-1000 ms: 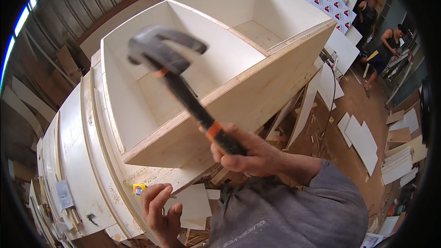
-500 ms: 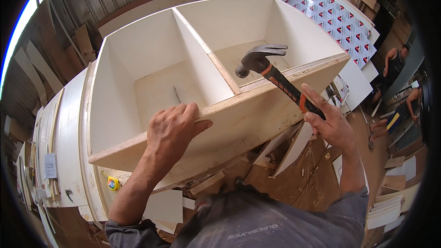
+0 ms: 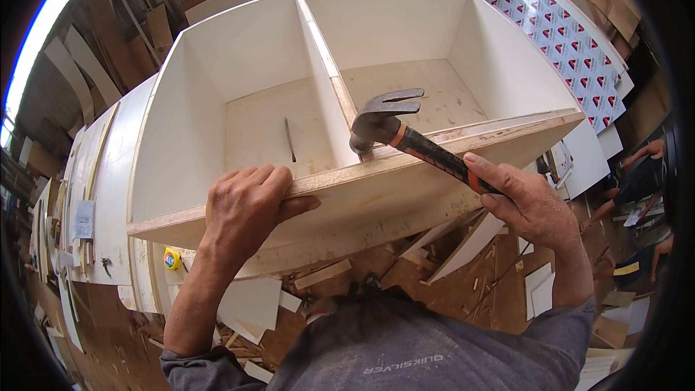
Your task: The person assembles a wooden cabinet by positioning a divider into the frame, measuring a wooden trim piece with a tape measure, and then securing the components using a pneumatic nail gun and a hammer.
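A claw hammer (image 3: 427, 150) with a black and orange handle is gripped in my right hand (image 3: 525, 203). Its head is at the front edge of a white two-compartment cabinet box (image 3: 253, 65), where the middle divider (image 3: 329, 65) meets that edge; whether it touches the wood I cannot tell. My left hand (image 3: 250, 206) is closed over the box's front rail (image 3: 340, 177), left of the divider, fingers on top and thumb along the outer face. A thin dark rod-like tool (image 3: 289, 139) lies on the floor of the left compartment.
A yellow tape measure (image 3: 172, 258) sits on the white surface below the box's left corner. Board offcuts (image 3: 250, 308) litter the ground. Patterned sheets (image 3: 550, 36) lean at the back right. Other people (image 3: 644, 166) are at the far right.
The hammer has come down and left, its head now at the divider's front end. My left hand still holds the rail. The view has shifted slightly.
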